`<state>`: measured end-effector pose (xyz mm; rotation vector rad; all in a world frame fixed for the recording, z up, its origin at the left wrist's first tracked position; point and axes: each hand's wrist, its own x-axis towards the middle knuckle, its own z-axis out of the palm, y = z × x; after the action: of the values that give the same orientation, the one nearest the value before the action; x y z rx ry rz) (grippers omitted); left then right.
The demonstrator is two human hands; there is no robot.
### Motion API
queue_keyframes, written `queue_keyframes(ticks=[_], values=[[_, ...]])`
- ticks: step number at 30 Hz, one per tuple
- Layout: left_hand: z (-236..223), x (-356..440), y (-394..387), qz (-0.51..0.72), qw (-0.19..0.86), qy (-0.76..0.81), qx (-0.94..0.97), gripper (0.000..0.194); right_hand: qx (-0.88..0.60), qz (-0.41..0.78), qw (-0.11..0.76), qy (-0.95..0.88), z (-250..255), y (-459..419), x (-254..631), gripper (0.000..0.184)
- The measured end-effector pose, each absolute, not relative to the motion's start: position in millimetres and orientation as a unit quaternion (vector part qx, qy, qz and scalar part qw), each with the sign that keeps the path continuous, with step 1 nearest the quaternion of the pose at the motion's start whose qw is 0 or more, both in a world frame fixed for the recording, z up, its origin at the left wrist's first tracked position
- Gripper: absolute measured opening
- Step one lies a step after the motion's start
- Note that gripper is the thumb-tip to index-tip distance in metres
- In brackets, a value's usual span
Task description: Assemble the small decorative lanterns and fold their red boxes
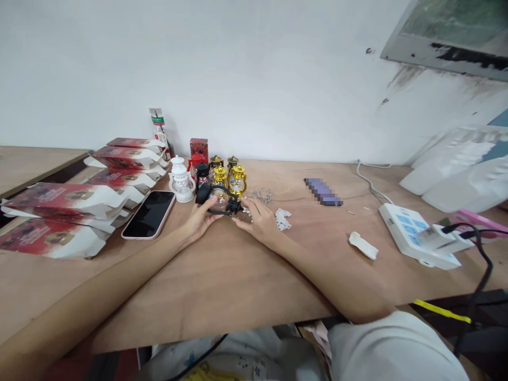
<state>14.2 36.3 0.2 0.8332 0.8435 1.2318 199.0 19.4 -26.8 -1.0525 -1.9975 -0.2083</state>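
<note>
A small black lantern [233,205] with a clear globe is tipped on its side between my hands, just above the table. My left hand [198,219] is closed around its base end and globe. At the other end, the fingers of my right hand [257,219] are on the lantern's top. Just behind stand several more little lanterns: white ones [183,185], a black one [202,173], gold ones [237,181], dark bronze ones [216,161] and a partly hidden red one [195,160]. Small white pieces [282,219] and thin wire bits [262,196] lie beside my right hand.
Flattened red and white boxes [59,198] are piled at the left, beside a phone [149,214]. A bottle [157,127] and a small red box [199,148] stand near the wall. To the right are a blurred purple object [323,191], a white scrap [363,246] and a power strip [413,233].
</note>
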Motion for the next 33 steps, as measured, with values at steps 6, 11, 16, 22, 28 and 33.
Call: queue_keyframes(ticks=[6,11,16,22,28,33], values=[[2,16,35,0.547,0.66,0.349,0.379,0.028,-0.401,-0.163,0.405,-0.805,-25,22,203,0.04],[2,16,33,0.555,0.677,0.322,0.361,0.028,-0.384,-0.241,0.394,-0.8,-25,24,205,0.039],[1,16,31,0.569,0.679,0.294,0.36,0.035,-0.394,-0.302,0.373,-0.784,-24,23,206,0.038],[-1,16,32,0.568,0.674,0.299,0.365,0.036,-0.394,-0.303,0.377,-0.781,-24,23,208,0.039],[4,16,33,0.555,0.699,0.308,0.329,0.023,-0.4,-0.196,0.428,-0.787,-28,23,205,0.043],[12,18,31,0.54,0.726,0.315,0.286,0.01,-0.41,-0.139,0.466,-0.772,-31,23,199,0.042]])
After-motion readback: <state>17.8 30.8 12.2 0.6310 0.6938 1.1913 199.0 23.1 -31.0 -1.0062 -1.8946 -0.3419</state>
